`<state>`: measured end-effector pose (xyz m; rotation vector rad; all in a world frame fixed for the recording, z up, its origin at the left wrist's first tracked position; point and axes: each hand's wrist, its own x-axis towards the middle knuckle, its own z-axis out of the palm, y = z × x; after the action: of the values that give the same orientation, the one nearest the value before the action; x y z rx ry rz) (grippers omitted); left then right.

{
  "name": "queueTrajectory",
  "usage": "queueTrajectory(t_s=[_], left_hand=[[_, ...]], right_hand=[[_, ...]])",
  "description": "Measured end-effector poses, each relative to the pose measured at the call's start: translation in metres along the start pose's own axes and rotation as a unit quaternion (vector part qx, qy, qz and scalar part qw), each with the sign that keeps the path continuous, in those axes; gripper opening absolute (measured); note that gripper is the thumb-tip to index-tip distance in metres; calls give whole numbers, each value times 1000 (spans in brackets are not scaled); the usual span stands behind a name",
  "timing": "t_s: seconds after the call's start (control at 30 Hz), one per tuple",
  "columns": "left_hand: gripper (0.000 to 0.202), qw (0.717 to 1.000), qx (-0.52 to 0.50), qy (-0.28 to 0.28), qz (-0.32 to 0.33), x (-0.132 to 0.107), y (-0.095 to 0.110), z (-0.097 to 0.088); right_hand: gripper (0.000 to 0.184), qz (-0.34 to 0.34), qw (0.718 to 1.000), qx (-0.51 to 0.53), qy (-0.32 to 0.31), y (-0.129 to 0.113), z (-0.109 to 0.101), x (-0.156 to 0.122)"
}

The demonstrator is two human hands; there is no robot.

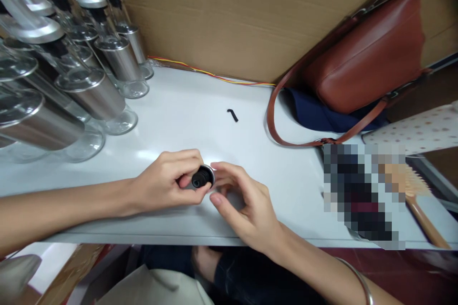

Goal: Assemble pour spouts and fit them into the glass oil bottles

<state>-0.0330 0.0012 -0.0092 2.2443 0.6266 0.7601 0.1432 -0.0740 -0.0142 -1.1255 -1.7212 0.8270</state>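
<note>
Over the near edge of the white table (171, 114), my left hand (168, 181) is closed round a small round cap (202, 177) with a black insert and a silver rim. My right hand (239, 200) sits just right of it, its fingertips pinched at the cap's rim. A thin metal bangle (358, 279) circles my right wrist.
Several glass bottles with steel sleeves and silver pour spouts (89, 90) crowd the left side. A small black bent part (232, 115) lies mid-table. A brown leather bag (365, 52) leans on the cardboard wall (232, 14); a wooden hairbrush (418, 200) lies at right.
</note>
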Motion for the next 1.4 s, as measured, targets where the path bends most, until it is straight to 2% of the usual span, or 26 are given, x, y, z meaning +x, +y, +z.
queueTrajectory(t_s=[0.17,0.33,0.4,0.6,0.67,0.77,0.93,1.17,1.4], left_hand=[[31,999,37,-18,-26,0,-3,0],[20,996,27,-52,73,-1,-2,-2],[17,994,14,-60,93,-2,-1,-2],[14,999,-21,-46,15,-4,-4,-1],[10,999,-35,-38,8,-6,-7,0],[17,997,-61,-34,21,-7,-12,2],[17,994,-66,-59,63,-4,-11,1],[14,989,-128,-54,-42,-1,-3,-2],[18,990,-117,-70,-40,0,-4,-2]], right_hand=[[27,67,996,54,12,-1,-1,4],[30,101,993,51,22,2,-3,7],[29,113,991,70,22,4,-5,8],[24,138,974,182,6,7,-7,8],[24,150,967,204,5,8,-6,8],[25,151,963,225,2,9,-6,7],[25,135,963,233,-6,9,-7,8],[21,133,972,194,3,8,-5,7],[24,121,977,176,-1,7,-4,8]])
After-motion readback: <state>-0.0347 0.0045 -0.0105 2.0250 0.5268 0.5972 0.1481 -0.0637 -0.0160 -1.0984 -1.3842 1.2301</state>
